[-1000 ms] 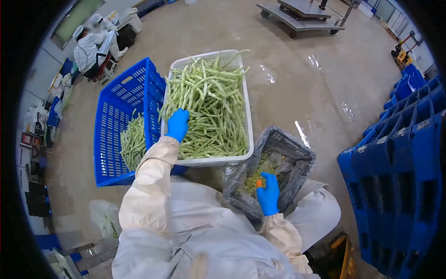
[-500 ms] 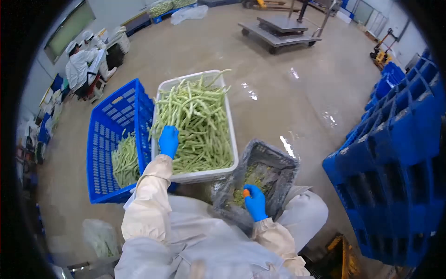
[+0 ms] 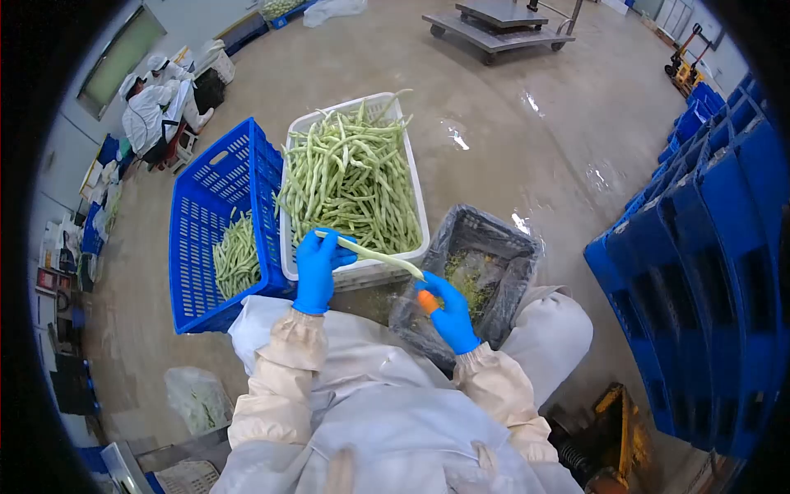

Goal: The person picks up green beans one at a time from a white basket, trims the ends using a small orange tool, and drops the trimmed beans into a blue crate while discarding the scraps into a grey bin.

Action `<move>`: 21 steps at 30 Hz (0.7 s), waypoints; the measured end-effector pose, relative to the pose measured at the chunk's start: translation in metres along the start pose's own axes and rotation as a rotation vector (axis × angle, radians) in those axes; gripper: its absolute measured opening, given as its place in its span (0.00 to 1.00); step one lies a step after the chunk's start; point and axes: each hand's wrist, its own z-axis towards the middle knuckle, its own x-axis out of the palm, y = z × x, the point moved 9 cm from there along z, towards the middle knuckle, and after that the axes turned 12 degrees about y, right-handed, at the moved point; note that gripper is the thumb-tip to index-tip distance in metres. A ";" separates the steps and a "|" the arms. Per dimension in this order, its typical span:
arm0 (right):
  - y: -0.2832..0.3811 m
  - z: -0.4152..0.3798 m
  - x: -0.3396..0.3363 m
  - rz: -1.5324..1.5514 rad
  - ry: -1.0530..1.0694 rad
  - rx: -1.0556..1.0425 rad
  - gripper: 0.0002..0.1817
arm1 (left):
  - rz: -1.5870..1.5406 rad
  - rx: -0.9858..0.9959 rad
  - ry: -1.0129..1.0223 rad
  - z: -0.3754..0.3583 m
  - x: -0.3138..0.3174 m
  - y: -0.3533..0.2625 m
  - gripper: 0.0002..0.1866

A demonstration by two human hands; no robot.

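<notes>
A long, pale green bean (image 3: 383, 257) stretches between my two blue-gloved hands. My left hand (image 3: 319, 267) pinches it near one end, in front of the white crate (image 3: 288, 247) heaped with green beans (image 3: 354, 177). The bean's other end lies at the fingertips of my right hand (image 3: 451, 311), which are closed around it. A small orange piece (image 3: 428, 301) shows at my right thumb; I cannot tell whether it is worn or held. Below that hand sits a bin lined with dark plastic (image 3: 517, 267), with green trimmings (image 3: 473, 284) inside.
A blue slatted crate (image 3: 191, 272) with fewer beans (image 3: 236, 255) stands left of the white one. Stacked blue pallets (image 3: 691, 305) rise at the right. Two people (image 3: 152, 111) sit at the far left. A metal platform cart (image 3: 498, 33) stands on the wet floor ahead.
My left hand has lifted from the heap, drawing back toward me with a green bean. My right hand has risen from over the lined bin to meet the bean's end.
</notes>
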 end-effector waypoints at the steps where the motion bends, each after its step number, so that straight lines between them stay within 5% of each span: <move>1: -0.002 -0.002 -0.001 -0.012 0.001 0.042 0.16 | 0.002 0.003 -0.001 -0.003 0.003 0.003 0.07; 12: -0.015 -0.010 -0.004 0.498 0.048 0.180 0.11 | -0.299 0.017 0.069 -0.012 0.028 0.030 0.10; 15: -0.013 -0.014 -0.002 0.344 0.050 0.138 0.10 | -0.408 -0.086 0.015 -0.012 0.041 0.058 0.13; 17: 0.024 -0.018 -0.002 -0.414 -0.020 -0.041 0.10 | -0.293 -0.279 0.028 -0.016 0.056 0.083 0.12; 21: 0.053 -0.027 0.015 -0.819 -0.013 -0.216 0.12 | -0.318 -0.346 0.120 -0.001 0.073 0.116 0.09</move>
